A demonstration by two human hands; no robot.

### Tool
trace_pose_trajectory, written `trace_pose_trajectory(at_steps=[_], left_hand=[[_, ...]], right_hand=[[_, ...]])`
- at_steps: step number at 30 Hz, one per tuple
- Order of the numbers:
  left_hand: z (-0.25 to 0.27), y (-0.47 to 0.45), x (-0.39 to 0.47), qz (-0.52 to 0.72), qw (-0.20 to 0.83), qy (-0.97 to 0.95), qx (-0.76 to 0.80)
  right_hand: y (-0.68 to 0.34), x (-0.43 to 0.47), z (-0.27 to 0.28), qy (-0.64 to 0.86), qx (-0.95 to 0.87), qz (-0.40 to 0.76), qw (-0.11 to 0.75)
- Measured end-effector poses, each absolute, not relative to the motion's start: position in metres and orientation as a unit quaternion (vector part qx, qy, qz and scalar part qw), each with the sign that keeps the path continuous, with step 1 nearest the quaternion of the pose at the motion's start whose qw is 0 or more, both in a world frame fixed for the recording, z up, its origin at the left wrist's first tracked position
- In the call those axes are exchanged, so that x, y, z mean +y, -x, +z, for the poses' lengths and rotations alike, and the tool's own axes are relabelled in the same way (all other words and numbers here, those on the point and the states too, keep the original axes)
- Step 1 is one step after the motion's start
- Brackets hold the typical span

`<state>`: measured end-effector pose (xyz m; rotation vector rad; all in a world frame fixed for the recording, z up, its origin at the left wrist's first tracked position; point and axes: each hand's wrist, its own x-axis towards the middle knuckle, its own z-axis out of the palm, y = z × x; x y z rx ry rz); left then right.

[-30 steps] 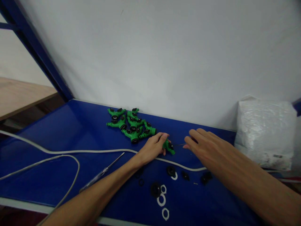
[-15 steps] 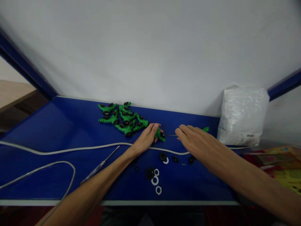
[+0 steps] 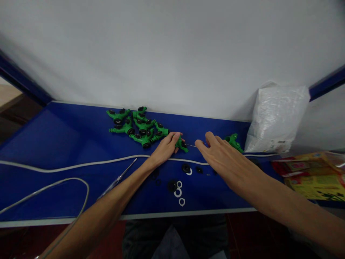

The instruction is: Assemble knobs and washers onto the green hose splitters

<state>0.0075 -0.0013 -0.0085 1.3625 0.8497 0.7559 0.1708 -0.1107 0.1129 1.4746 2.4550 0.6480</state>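
Observation:
My left hand (image 3: 167, 147) is closed round a green Y-shaped hose connector (image 3: 181, 144) with a black valve knob. From the right, my right hand (image 3: 215, 147) holds a screwdriver (image 3: 191, 145); its thin metal shaft points left and its tip meets the connector at the black knob. The screwdriver's handle is mostly hidden behind my fingers. Left of my left hand lie several more green hose connectors (image 3: 142, 126) with black knobs, grouped together. Another green connector (image 3: 234, 141) rests behind my right hand, partly covered by it.
White washers (image 3: 182, 201), black round parts (image 3: 172, 186) and a small screw (image 3: 208, 175) lie near the front. A second screwdriver (image 3: 121, 175) is beside my left forearm. A white cable (image 3: 81, 165) crosses the blue table (image 3: 67, 136). A plastic-wrapped package (image 3: 280, 118) stands right, near colourful packets (image 3: 312, 176).
The view has tilted downward and shifted slightly. My right hand's fingers have loosened and spread a little on the screwdriver, uncovering more of the connector behind. My left hand keeps its grip.

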Motion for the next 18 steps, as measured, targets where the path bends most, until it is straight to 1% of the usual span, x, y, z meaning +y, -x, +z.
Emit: trace_pose_trajectory(at_steps=[7,13,18], left_hand=[[-0.006,-0.009,-0.005,0.335,0.613,-0.61,0.374],[-0.004,-0.009,-0.008,0.337,0.619,-0.599,0.38],[-0.008,-0.009,-0.007,0.338,0.634,-0.581,0.381]], right_hand=[[-0.167,-0.105,0.118,-0.441,0.862,0.243,0.065],[-0.17,-0.102,0.125,-0.456,0.851,0.249,0.076],[-0.165,-0.103,0.119,-0.484,0.836,0.243,0.092]])
